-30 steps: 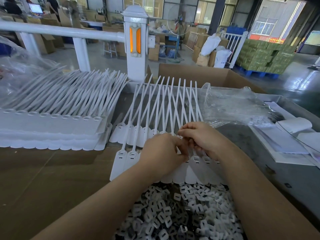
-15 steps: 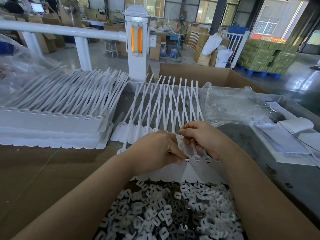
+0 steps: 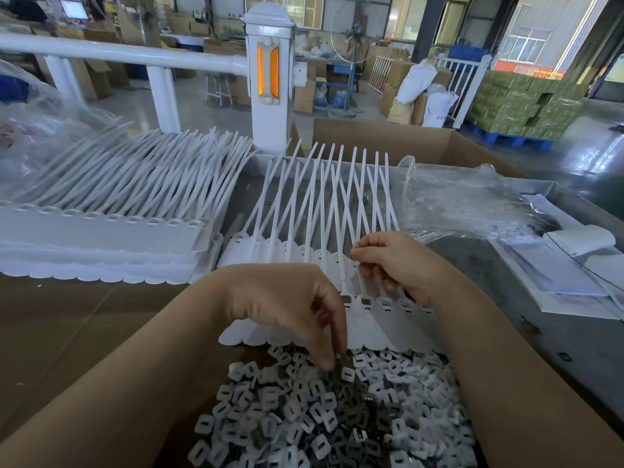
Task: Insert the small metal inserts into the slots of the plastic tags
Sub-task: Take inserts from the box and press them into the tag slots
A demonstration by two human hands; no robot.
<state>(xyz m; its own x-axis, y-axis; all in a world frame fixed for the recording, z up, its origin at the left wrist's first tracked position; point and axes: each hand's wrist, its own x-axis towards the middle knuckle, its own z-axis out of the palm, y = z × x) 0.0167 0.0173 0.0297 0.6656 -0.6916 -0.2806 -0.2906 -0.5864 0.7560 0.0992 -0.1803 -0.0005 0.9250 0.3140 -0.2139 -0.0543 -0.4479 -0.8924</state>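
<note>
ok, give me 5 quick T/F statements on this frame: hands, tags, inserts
1. The left hand reaches down with its fingertips into the pile of inserts. True.
2. The right hand is also in the insert pile. False: it is up at the row of tags, pinching at their straps.
3. The inserts lie in a cardboard box nearest the person. True.
4. The stacked tags sit at the right of the bench. False: they are at the left.
5. The crumpled clear plastic bag lies over the insert pile. False: it lies at the far right, behind the right hand.
</note>
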